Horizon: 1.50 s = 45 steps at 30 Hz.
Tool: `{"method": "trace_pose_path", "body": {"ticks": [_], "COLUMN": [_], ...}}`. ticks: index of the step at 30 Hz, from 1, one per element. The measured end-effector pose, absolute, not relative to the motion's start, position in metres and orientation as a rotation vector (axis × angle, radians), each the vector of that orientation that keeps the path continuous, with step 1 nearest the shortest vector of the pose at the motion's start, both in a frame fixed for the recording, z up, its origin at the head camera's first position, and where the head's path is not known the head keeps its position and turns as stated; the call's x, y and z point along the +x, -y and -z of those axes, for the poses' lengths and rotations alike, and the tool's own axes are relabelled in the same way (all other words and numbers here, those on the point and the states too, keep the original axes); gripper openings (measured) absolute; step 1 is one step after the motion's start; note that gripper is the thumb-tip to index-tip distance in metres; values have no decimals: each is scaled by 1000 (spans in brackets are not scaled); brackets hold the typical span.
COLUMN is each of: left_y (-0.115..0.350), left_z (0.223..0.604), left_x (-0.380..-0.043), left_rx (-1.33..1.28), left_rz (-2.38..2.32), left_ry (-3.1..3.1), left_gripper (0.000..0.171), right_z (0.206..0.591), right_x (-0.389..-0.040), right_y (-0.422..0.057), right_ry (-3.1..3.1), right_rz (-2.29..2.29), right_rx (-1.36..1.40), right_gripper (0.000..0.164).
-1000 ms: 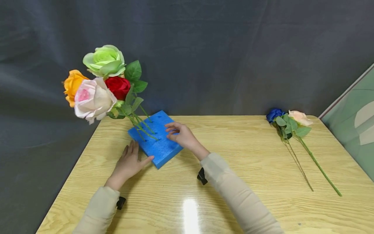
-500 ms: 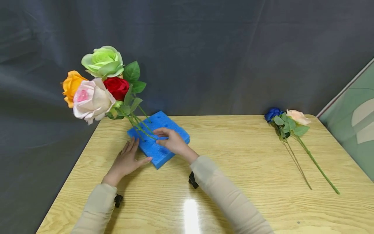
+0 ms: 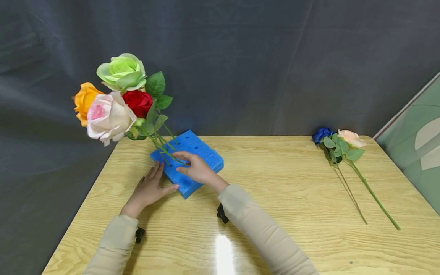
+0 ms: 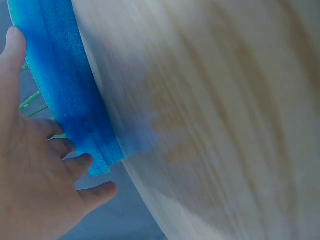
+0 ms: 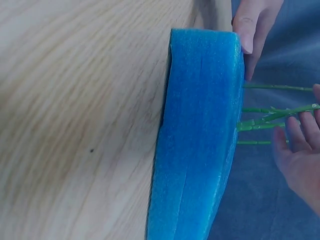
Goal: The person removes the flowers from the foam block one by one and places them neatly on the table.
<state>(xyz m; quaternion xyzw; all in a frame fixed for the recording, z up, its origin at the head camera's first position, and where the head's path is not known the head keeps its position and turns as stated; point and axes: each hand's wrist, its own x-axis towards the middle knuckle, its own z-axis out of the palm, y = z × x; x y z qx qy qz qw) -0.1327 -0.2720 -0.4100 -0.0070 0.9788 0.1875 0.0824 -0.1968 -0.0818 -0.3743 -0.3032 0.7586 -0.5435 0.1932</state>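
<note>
A blue foam block (image 3: 203, 152) lies on the table, pierced by the stems of a green rose (image 3: 123, 72), an orange rose (image 3: 86, 103), a pale pink rose (image 3: 111, 118) and a red rose (image 3: 138, 103). These flowers lean to the left. My left hand (image 3: 148, 191) rests along the block's near left side, fingers spread and thumb at the near corner. Above the foam, my right hand (image 3: 197, 168) is beside the lower stems (image 5: 270, 116), thumb and fingers apart around one; whether they touch it is unclear.
At the right of the wooden table (image 3: 282, 198) lie a blue rose (image 3: 322, 135) and a peach rose (image 3: 352, 138), their stems pointing toward the near side. A dark curtain (image 3: 240, 68) hangs behind, and a green panel (image 3: 412, 141) stands at the right edge.
My right hand has moved left and slightly nearer over the foam, to the lower stems. My left hand stays at the block, and the flowers hardly move.
</note>
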Motion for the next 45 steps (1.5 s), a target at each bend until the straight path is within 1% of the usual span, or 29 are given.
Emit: {"method": "trace_pose_path", "body": {"ticks": [6, 12, 16, 19, 26, 33, 40, 45], "left_y": [272, 273, 272, 272, 271, 272, 273, 273], "left_z": [412, 413, 412, 410, 408, 408, 411, 412], "left_x": [-132, -133, -134, -134, -133, -134, -134, -134], "left_rx": [-12, 1, 18, 23, 20, 15, 15, 20], "left_rz": [-549, -527, -538, -545, -563, -567, -564, -574], "left_ry": [-2928, -2939, -2949, -2949, -2915, -2921, -2925, -2921], "left_gripper": [105, 104, 103, 104, 103, 104, 111, 111], "right_z": [373, 375, 377, 377, 381, 385, 387, 391], "right_x": [-196, -198, -200, -202, -210, -215, -217, -220], "right_y": [83, 83, 84, 83, 74, 68, 67, 67], "right_ry": [-2122, -2168, -2169, -2194, -2241, -2051, -1930, -1860], "right_rz": [1519, 1550, 1611, 1639, 1765, 2004, 2072, 2124], "right_rx": [-880, -888, -833, -745, -586, -435, -395, -377], "right_gripper": [47, 39, 31, 28, 32, 34, 35, 34]}}
